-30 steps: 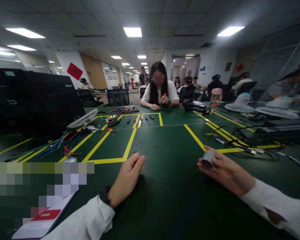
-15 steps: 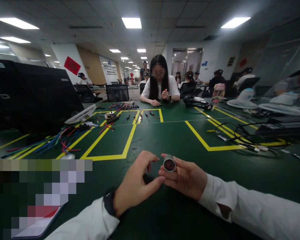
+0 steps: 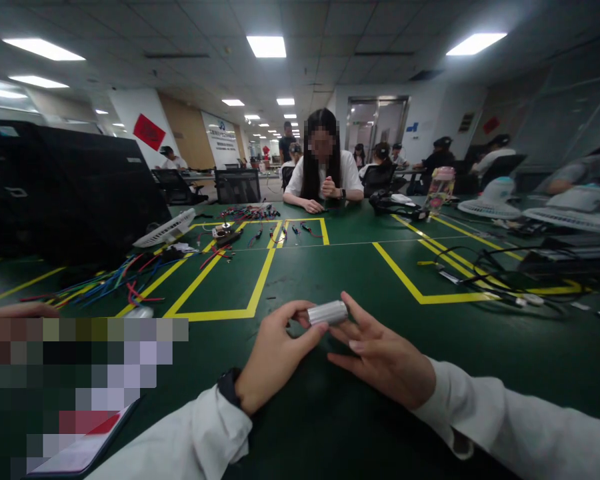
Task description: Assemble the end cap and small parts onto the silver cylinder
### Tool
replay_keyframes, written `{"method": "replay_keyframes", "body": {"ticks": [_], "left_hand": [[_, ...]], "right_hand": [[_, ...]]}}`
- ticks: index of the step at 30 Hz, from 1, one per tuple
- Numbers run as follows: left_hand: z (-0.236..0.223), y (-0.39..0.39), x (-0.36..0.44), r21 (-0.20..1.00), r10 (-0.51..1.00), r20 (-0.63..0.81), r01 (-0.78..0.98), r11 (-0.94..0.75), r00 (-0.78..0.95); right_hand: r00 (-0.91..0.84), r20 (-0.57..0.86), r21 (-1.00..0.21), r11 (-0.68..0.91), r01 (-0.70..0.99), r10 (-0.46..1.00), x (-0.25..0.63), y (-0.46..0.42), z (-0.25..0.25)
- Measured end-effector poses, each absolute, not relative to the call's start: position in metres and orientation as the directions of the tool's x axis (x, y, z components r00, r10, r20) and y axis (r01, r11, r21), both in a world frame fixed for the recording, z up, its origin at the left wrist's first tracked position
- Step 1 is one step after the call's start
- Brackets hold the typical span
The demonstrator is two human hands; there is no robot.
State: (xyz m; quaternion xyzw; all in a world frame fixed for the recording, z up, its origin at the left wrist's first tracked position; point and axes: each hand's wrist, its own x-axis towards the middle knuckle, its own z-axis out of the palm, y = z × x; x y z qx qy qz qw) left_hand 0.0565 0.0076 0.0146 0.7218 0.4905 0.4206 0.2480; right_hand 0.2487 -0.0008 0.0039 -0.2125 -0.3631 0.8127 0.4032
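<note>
A short silver metal cylinder point(image 3: 327, 313) with ridges along its side lies level in the air above the green table point(image 3: 330, 267). My left hand point(image 3: 275, 353) grips its left end between thumb and fingers. Close to the cylinder's right end is my right hand point(image 3: 387, 357), its fingers spread; a fingertip is at or very near that end, and I cannot tell if it touches. Neither end face of the cylinder shows clearly.
Loose coloured wires point(image 3: 105, 277) and a small motor-like part point(image 3: 223, 230) lie at left, by a black case point(image 3: 70, 193). Black cables point(image 3: 480, 267) spread at right near white fans point(image 3: 495, 200). Across the table sits a person point(image 3: 325, 167); another person's hand point(image 3: 15, 327) shows at far left.
The cylinder has turned from end-on to sideways and passed from my right hand's grip into my left. My right fingers have spread apart. Another person's hand has come further in at left.
</note>
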Motion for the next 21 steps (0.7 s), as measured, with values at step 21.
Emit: {"method": "replay_keyframes", "body": {"ticks": [21], "left_hand": [[0.011, 0.004, 0.066, 0.598, 0.812, 0.320, 0.561, -0.572, 0.487]], "right_hand": [[-0.413, 0.572, -0.716, 0.677, 0.171, 0.709, 0.259, 0.010, 0.003]]}}
